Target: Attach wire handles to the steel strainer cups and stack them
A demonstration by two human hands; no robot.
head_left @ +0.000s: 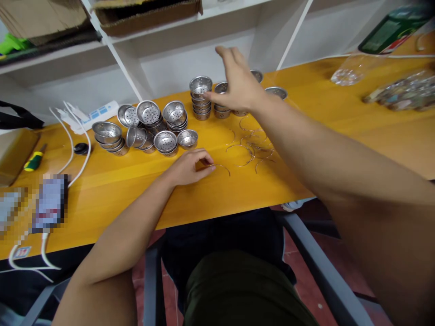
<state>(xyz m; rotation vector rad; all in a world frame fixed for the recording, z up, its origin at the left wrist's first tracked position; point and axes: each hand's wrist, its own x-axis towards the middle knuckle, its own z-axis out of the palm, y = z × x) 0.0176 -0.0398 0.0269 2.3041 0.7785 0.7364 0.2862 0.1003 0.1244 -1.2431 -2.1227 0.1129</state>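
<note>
My left hand [190,166] rests on the yellow table [112,181], its fingers curled and pinched on a thin curved wire handle [222,167]. My right hand [236,81] is stretched out above the far stacks of small perforated steel cups [201,97], its fingers spread, its thumb nearest the top cup. It holds nothing. More such cups [149,127] lie in a loose heap to the left. A scatter of several wire handles [251,145] lies under my right forearm.
A white shelf unit [190,31] stands behind the table. At the left lie white cables [73,145], a yellow-handled screwdriver [34,159] and blurred items. A clear plastic bag [403,93] and a bottle sit at the right. A chair frame shows below.
</note>
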